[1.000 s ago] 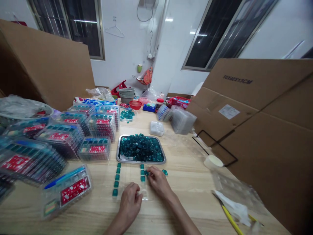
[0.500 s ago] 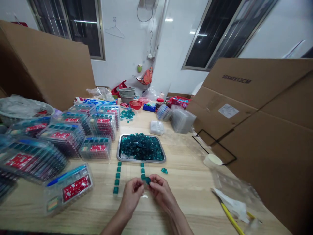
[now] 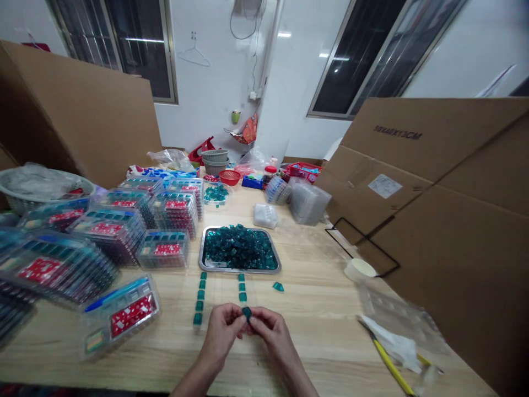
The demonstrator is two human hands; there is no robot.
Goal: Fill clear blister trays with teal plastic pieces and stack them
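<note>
My left hand (image 3: 222,332) and my right hand (image 3: 269,332) meet over the near part of the wooden table (image 3: 322,325), and both pinch one small teal piece (image 3: 247,313) between their fingertips. Just beyond them a clear tray (image 3: 219,298) lies flat, with a column of teal pieces (image 3: 200,296) on its left side and a shorter column (image 3: 242,287) on its right. A loose teal piece (image 3: 278,286) lies to the right. Farther back stands a metal tray (image 3: 239,269) heaped with teal pieces.
Stacks of filled clear packs (image 3: 111,231) with red labels crowd the left side; one pack (image 3: 119,317) lies near my left hand. Large cardboard sheets (image 3: 446,220) lean at the right. A tape roll (image 3: 360,270), yellow-handled tool (image 3: 390,369) and empty clear trays (image 3: 308,203) sit on the table.
My right hand picked a teal piece up from beside the tray's right column. My left hand left the tray, and both hands came together nearer me around the piece.
</note>
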